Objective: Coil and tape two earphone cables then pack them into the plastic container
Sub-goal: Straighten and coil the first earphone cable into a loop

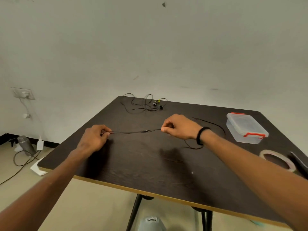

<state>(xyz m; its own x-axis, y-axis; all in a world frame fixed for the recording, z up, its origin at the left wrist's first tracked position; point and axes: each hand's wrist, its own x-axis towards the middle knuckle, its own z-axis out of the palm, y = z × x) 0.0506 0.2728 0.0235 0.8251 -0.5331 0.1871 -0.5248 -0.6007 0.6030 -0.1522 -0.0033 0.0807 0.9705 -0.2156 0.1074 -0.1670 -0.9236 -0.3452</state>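
Note:
A black earphone cable (135, 131) is stretched above the dark table between my two hands. My left hand (95, 137) pinches its left end, where a metal plug shows. My right hand (179, 126) pinches the other end, and the slack runs under my wrist and trails right across the table. A second black earphone cable (143, 104) lies loose and tangled at the table's far edge. The clear plastic container (245, 128) with red clips stands closed at the right. A roll of tape (277, 160) lies at the right edge.
The dark wooden table (150, 164) has a light front edge and black legs. A dark flat object (300, 161) lies beside the tape roll. On the floor at the left are a cable, a grey bottle (26, 145) and white items. A wall socket (24, 94) is at the left.

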